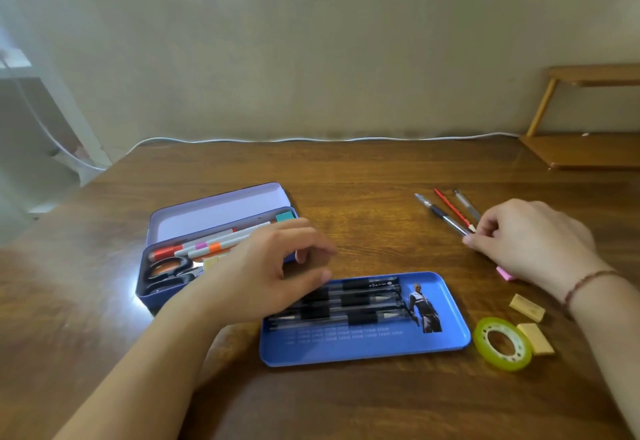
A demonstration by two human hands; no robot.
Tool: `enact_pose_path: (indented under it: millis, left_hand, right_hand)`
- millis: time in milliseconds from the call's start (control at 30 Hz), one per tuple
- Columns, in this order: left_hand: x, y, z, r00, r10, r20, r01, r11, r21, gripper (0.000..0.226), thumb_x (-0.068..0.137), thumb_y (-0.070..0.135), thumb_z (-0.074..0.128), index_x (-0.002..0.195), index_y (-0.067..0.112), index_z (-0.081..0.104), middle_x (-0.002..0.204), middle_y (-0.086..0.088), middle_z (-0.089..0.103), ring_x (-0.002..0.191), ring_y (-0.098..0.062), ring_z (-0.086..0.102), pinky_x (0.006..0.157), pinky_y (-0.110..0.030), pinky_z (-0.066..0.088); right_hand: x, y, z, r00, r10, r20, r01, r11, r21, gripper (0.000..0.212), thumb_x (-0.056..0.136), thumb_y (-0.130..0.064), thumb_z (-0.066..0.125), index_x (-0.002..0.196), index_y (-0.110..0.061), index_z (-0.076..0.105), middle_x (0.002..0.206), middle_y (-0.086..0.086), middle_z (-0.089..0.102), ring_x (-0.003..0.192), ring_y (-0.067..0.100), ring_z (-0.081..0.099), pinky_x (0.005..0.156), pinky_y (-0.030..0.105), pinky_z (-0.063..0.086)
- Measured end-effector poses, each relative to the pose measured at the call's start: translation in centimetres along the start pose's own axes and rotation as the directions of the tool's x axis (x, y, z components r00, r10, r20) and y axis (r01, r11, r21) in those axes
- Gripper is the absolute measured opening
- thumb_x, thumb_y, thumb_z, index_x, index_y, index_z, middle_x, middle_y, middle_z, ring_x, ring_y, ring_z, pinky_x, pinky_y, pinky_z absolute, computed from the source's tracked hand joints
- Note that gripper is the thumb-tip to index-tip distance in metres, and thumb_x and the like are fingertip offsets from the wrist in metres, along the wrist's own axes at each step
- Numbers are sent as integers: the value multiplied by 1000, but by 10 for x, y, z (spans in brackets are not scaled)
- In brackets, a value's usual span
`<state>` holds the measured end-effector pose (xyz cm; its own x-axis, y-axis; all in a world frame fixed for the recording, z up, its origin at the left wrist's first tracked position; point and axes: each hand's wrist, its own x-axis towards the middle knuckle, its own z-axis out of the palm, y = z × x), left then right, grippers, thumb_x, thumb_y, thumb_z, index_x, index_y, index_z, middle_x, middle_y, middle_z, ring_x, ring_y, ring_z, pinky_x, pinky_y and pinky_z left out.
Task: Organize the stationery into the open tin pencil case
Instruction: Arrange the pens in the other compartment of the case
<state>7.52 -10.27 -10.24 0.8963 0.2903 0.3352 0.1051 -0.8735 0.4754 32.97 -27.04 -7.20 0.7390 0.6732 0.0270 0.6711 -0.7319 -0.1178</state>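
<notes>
- Head view: brown wood-grain bench point(346, 176) is seen against a pale wall, with a white cable point(311, 139) run along its far edge and a small wooden shelf point(585, 148) at the far right corner.
- The open tin pencil case point(180, 266) is placed toward the left edge of the bench, its lilac lid point(221, 211) tilted back.
- Inside the case, markers point(207, 247) with orange and pink bands are laid lengthwise, black-handled scissors point(169, 271) are set at the near left end, and a teal block point(284, 216) is seen at the far right end.
- A blue tray point(381, 346) is laid near the middle of the bench, just right of the case; black-grip pens point(363, 301) are lined up along its far side.
- The left hand point(263, 276) is held over the gap between case and tray, blurred, its grip released with fingers loosely curled and nothing seen in it.
- The right hand point(533, 242) is lowered toward the right edge, fingertips pinched at the near ends of three loose pens point(446, 214) fanned on the bench; whether they are actually grasped cannot be told.
- A pink eraser point(506, 275) is partly hidden under that hand.
- Two yellow erasers point(526, 308) and a green tape roll point(502, 342) are placed near the tray's right end.
</notes>
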Motion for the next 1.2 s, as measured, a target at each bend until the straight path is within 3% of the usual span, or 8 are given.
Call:
enact_pose_path:
  millis: [100,200,367,500,733,1033,1133,1200]
  left_hand:
    - [1,-1,3,980,-44,-194,31,997,-71,34,90,36,66,123,33,61,97,15,64,85,-10,58,72,-10,42]
    - [3,-1,-1,939,-168,-300,110,973,-201,40,89,46,63,127,34,57,98,17,63,81,-11,59,65,-12,43]
    - [-4,-1,-20,997,-59,45,64,992,-106,23,80,37,80,101,31,73,93,16,68,82,-11,61,70,-13,45]
    - [-5,0,-23,970,-77,230,97,992,-79,21,76,37,83,94,32,75,97,11,67,96,-19,61,83,-37,51]
    - [-7,5,-22,908,-155,390,170,986,-4,21,72,38,86,86,43,71,96,17,60,93,-9,61,82,-37,53]
    - [-7,4,-20,892,-151,426,145,988,47,20,75,36,83,88,41,69,96,27,58,91,-3,60,74,-21,52]
    - [-7,4,-19,902,-136,410,137,990,26,21,74,45,80,90,37,69,92,18,61,86,-11,61,73,-32,52]
    - [-6,5,-18,925,-119,361,137,990,-23,23,76,52,73,89,34,69,87,10,63,82,-15,61,72,-38,51]
  right_hand:
    - [-15,-10,-4,970,-196,-141,213,971,113,20,85,-48,62,75,-31,64,68,-13,58,62,2,49,46,20,29]
    - [-37,-27,-7,855,-484,-186,513,842,168,20,76,-55,59,70,-36,61,65,-18,55,62,-2,52,50,21,32]
    - [-64,-46,-2,749,-661,-54,663,745,78,25,74,-65,50,72,-41,56,63,-21,51,59,-1,50,52,19,36]
    - [-68,-50,1,703,-711,7,709,701,72,24,77,-63,59,72,-40,51,65,-18,52,62,-3,47,55,18,32]
    - [-62,-52,12,698,-712,74,711,702,44,28,76,-63,59,82,-36,52,70,-18,53,67,2,46,57,14,30]
    - [-62,-52,13,707,-699,108,691,715,102,33,74,-64,62,83,-36,46,71,-16,57,65,-1,48,56,15,28]
    - [-62,-50,5,721,-679,140,669,734,116,41,68,-73,60,82,-35,51,70,-17,59,65,-3,51,55,17,31]
    - [-52,-41,-5,810,-581,80,557,805,203,43,63,-77,58,80,-37,58,67,-17,62,64,-3,55,54,19,37]
